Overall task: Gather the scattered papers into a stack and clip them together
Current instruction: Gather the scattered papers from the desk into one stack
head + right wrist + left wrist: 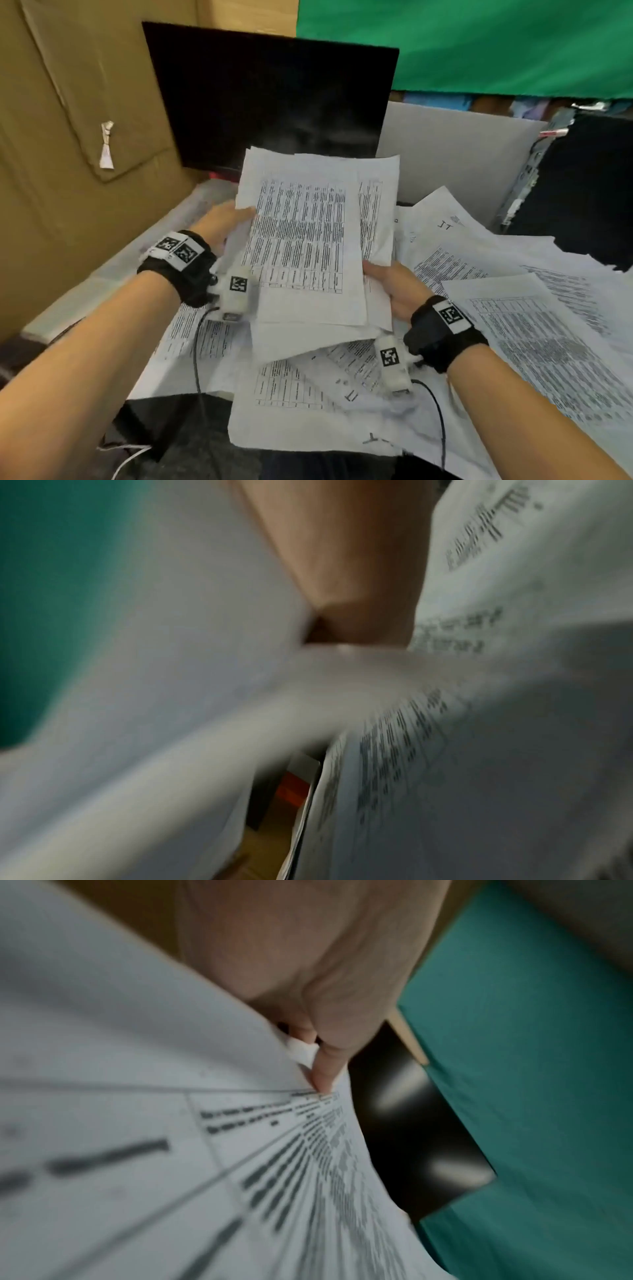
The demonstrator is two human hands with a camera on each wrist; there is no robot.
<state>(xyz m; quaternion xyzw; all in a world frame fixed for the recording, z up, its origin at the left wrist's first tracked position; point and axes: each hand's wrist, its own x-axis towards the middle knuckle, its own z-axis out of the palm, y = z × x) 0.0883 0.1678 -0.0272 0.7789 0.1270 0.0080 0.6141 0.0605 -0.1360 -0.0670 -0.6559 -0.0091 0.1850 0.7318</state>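
Cardboard wall (pixel 68 137) to my left, green cloth (pixel 479 44) behind, a dark monitor (pixel 274 99) standing at the back of the tabletop (pixel 113 270).

My left hand (pixel 224 224) has a grip on the left edge of the stack (pixel 308 240): thumb on the printed top sheet, fingers behind. The left wrist view confirms it, with the thumb (pixel 323 1074) pressed onto the sheet edge. My right hand (pixel 394 287) holds the stack's lower right side, thumb on top, fingers curled underneath. The right wrist view is badly blurred; only my palm against white paper (pixel 479 750) reads there.

The stack is raised off the tabletop, tilted away from me, in front of the monitor. Its sheets are unevenly aligned; one sticks out at the right and others fan out at the bottom. Top sheet carries a printed table.

Loose papers (pixel 531 325) lie around and under the stack, overlapping each other, spread to the right and toward me. One more lies below my left wrist (pixel 191 335).

Black wrist straps with marker tags on both arms; a white tagged camera unit hangs under each, with a black cable trailing.

A grey panel (pixel 455 154) stands right of the monitor.
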